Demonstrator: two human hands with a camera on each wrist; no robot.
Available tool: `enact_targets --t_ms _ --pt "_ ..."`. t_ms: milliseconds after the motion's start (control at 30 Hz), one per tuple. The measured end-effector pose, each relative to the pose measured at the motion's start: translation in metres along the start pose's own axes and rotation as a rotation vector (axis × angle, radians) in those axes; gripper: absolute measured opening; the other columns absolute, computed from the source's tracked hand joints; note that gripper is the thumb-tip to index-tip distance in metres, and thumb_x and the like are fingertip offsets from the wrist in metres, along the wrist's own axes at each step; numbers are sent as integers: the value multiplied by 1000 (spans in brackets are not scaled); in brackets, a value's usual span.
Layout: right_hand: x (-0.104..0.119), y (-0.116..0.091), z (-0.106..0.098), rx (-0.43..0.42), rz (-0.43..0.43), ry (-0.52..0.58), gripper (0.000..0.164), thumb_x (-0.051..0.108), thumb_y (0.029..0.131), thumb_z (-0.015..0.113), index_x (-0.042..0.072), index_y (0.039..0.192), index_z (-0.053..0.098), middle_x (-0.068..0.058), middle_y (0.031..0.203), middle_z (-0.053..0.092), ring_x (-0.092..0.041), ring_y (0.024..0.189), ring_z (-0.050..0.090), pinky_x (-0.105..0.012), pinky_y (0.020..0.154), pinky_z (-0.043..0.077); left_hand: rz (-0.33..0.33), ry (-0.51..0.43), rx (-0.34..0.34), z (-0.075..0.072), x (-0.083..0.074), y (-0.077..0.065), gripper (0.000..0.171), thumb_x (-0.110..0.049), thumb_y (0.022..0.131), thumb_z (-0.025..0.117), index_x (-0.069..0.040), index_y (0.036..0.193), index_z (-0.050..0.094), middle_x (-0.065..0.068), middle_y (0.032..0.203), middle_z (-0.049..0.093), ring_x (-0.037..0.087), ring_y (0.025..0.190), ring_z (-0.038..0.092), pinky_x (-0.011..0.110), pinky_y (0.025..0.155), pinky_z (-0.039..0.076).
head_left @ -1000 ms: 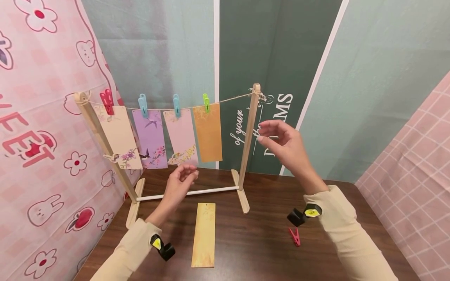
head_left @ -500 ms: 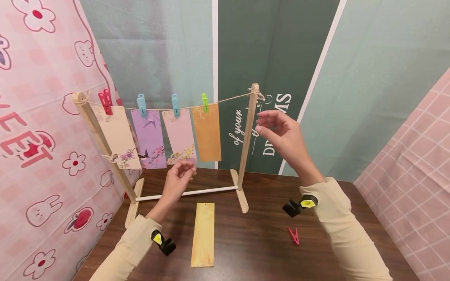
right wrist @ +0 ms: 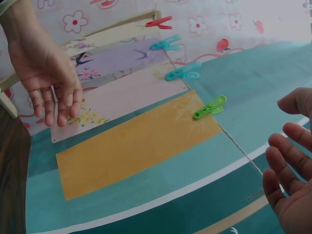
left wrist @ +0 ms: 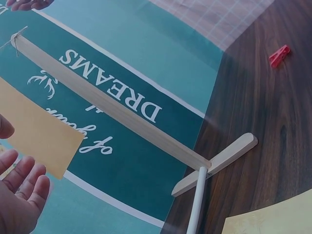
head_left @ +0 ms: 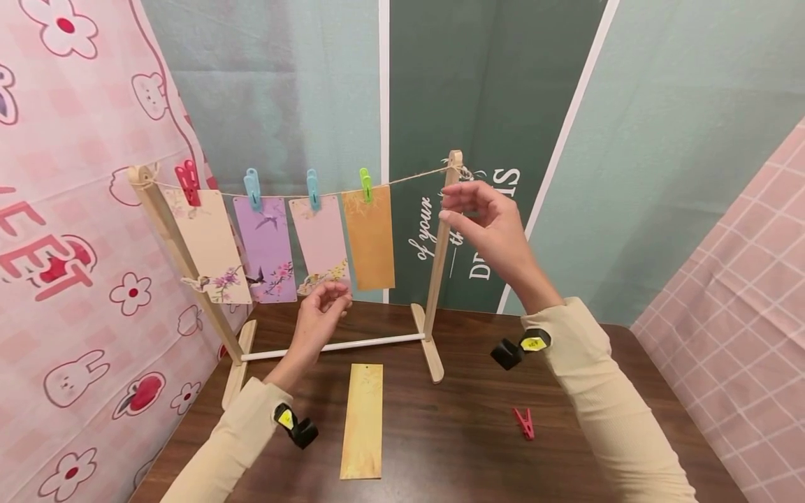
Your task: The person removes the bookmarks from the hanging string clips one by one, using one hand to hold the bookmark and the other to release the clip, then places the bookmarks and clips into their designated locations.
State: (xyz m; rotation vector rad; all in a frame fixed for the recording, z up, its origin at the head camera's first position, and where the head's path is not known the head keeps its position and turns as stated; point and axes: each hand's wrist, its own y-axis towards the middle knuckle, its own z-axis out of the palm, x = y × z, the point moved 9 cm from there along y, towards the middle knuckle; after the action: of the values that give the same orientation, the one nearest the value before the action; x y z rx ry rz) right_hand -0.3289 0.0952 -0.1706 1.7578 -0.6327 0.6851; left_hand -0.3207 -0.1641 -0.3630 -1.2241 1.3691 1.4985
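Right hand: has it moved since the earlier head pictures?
Yes. In the head view, the right hand has moved left and slightly up against the rack's right post, now overlapping it.

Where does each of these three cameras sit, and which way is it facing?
Head: on the person's head, facing forward and down over the rack; left hand, right hand and sleeves show.
Left wrist: on that wrist, toward the rack's right post and loose red clip; both hands partly show.
Right wrist: on that wrist, toward the hanging cards; both hands show.
All three share the orange card.
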Motion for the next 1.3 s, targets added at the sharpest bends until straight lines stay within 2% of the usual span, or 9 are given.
enact_targets --t_ms 100,333,433,567,667,833,1133,1300 --pt "1 4 5 21 -3 -20 31 5 87 70 0 117 62 -18 106 63 -21 97 59 -29 80 49 -10 1 1 0 2 2 18 -4 93 62 4 109 60 17 102 65 10 81 63 21 72 52" --pt "31 7 20 36 7 -50 29 1 88 66 -7 115 59 -23 105 61 -21 95 58 -27 77 48 -2 -17 -22 -5 3 7 19 -1 92 61 7 109 59 20 111 63 6 83 63 33 79 55" --pt "32 11 22 27 14 -28 28 2 88 66 -6 114 60 -25 106 60 -21 96 59 -28 79 48 6 -30 -29 -6 3 9 19 -1 92 61 7 110 59 20 112 63 12 87 64 36 80 55" --pt "33 17 25 26 5 -22 28 1 88 66 -7 114 60 -24 106 61 -22 97 59 -30 84 48 8 -43 -28 -5 5 10 20 -1 93 61 7 111 58 20 113 63 12 89 64 30 78 54" --pt "34 21 28 32 1 -37 29 2 88 66 -7 115 60 -21 106 62 -22 97 59 -33 85 48 6 -47 -27 -3 6 12 21 -1 93 60 8 112 57 22 114 63 7 87 63 24 76 53" --pt "35 26 33 38 7 -59 30 5 89 66 -6 117 59 -22 108 61 -23 99 58 -32 85 47 5 -50 -40 -1 7 14 22 0 92 60 7 113 58 22 113 62 5 86 62 27 78 54" --pt "37 37 40 56 14 -58 31 5 89 66 -5 118 59 -21 110 61 -24 100 59 -34 89 47 46 -42 -36 0 6 18 23 -1 92 62 7 113 58 23 112 62 7 88 62 21 77 53" --pt "38 44 45 67 11 -70 31 6 90 66 -5 118 59 -20 111 63 -23 102 59 -35 91 47 51 -40 -67 -3 11 21 21 0 91 63 5 111 59 21 109 63 6 85 63 19 74 52"
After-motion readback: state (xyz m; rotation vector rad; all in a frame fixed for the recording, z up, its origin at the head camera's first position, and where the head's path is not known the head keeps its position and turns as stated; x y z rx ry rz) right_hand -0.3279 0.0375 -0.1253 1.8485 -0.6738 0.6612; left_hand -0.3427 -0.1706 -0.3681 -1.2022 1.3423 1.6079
